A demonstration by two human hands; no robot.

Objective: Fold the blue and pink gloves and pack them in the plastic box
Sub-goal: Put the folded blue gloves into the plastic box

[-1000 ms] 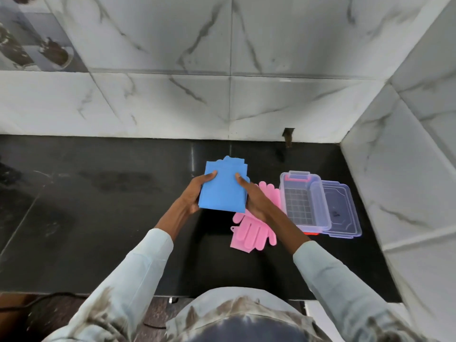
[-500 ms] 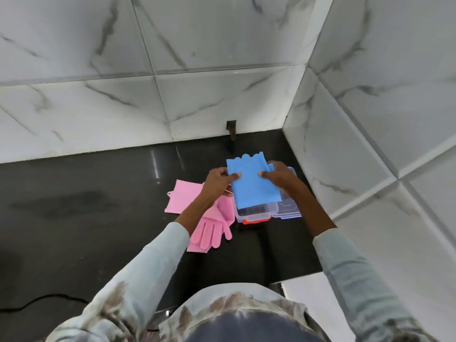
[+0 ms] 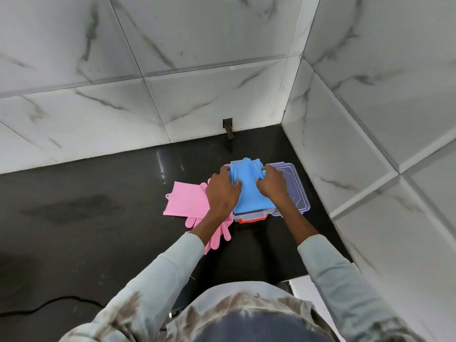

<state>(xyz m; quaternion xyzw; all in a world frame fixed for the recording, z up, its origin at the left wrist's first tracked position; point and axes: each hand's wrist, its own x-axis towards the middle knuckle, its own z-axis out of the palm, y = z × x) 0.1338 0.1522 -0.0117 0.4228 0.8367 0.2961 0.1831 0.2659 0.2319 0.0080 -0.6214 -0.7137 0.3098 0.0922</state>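
The folded blue gloves (image 3: 249,193) lie in the top of the clear plastic box (image 3: 249,216), which has an orange latch at its near end. My left hand (image 3: 222,191) presses on their left side and my right hand (image 3: 271,185) on their right side, fingers gripping the blue material. The pink gloves (image 3: 185,201) lie flat on the black counter just left of the box, their fingers partly hidden under my left forearm.
The box's clear lid (image 3: 293,191) lies beside it on the right, close to the marble side wall (image 3: 345,156). A tiled back wall with a small dark fitting (image 3: 228,127) stands behind. The black counter (image 3: 86,218) stretches left; its front edge is near my body.
My hands carried the folded blue gloves to the right, from above the counter to over the box, and lowered them into it. The pink gloves stayed on the counter.
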